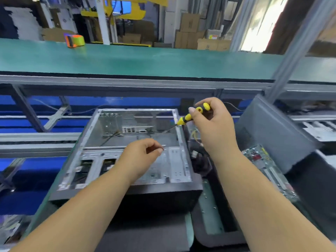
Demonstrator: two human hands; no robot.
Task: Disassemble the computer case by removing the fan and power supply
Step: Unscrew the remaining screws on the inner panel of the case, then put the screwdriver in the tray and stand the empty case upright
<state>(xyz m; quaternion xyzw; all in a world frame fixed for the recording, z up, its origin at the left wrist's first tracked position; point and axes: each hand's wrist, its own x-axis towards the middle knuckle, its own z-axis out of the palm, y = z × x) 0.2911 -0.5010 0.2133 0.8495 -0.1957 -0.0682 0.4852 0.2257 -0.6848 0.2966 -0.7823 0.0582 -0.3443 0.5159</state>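
Two hands over open computer case [127,142]: right hand [212,128] grips screwdriver [192,114]; left hand [141,157] fingers pinched, maybe a screw, unclear; slip drops it inside.

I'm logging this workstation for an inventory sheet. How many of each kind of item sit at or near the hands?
Computer case: 1
Screwdriver: 1
Circuit board: 1
Tape dispenser: 1
Total: 4
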